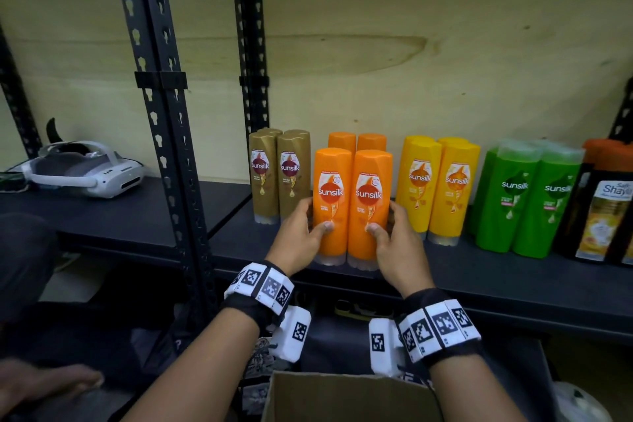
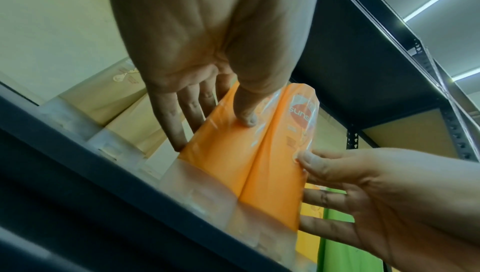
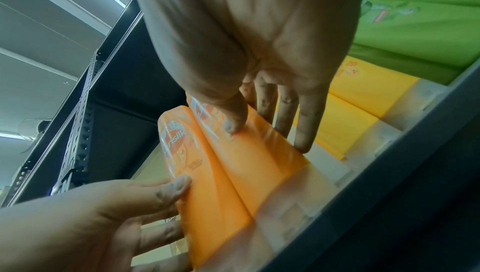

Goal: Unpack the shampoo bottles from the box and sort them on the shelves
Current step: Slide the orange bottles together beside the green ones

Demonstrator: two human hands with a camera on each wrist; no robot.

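Note:
A shrink-wrapped twin pack of orange Sunsilk bottles (image 1: 352, 188) stands near the front edge of the dark shelf (image 1: 479, 288). My left hand (image 1: 310, 221) grips the pack's left side, thumb on the front and fingers behind. My right hand (image 1: 383, 219) grips the right side the same way. In the left wrist view, the left hand (image 2: 215, 130) pinches the orange pack (image 2: 246, 163), whose clear caps rest on the shelf lip. The right wrist view shows the right hand (image 3: 265, 132) holding the same pack (image 3: 233, 173). The open cardboard box (image 1: 342, 397) sits below my wrists; its contents are hidden.
On the shelf stand brown bottles (image 1: 277, 175), more orange bottles (image 1: 356, 142) behind the held pack, yellow bottles (image 1: 435, 185), green bottles (image 1: 524, 202) and a dark pack (image 1: 603, 212) at far right. A white headset (image 1: 85, 168) lies left of the black upright (image 1: 164, 147).

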